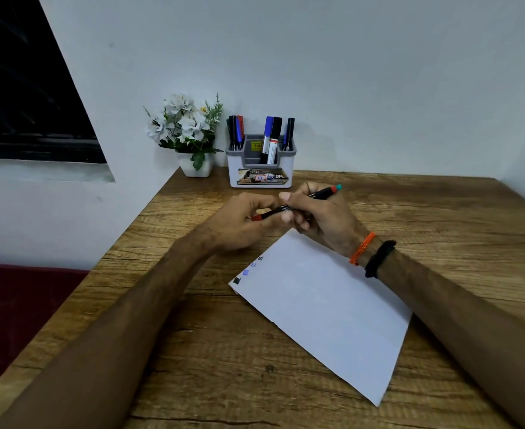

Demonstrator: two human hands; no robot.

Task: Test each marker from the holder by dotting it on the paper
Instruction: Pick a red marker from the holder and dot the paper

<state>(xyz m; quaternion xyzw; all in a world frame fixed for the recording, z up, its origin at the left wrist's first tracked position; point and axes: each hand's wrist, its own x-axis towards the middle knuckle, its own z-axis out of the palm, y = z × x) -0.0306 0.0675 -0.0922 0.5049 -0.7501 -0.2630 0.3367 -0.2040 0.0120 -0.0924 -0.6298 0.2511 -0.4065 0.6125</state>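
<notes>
Both hands, left (242, 221) and right (320, 218), grip marker (298, 204); holder (260, 164) label reads "OP".

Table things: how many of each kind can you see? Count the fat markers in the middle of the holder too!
Holder: 1
Flower pot: 1
Paper: 1
Held marker, gripped by left hand and right hand: 1
Middle-slot markers, blue-capped marker and black-capped marker: 2
Total: 6
The side slots hold more pens, too bunched to count.
</notes>
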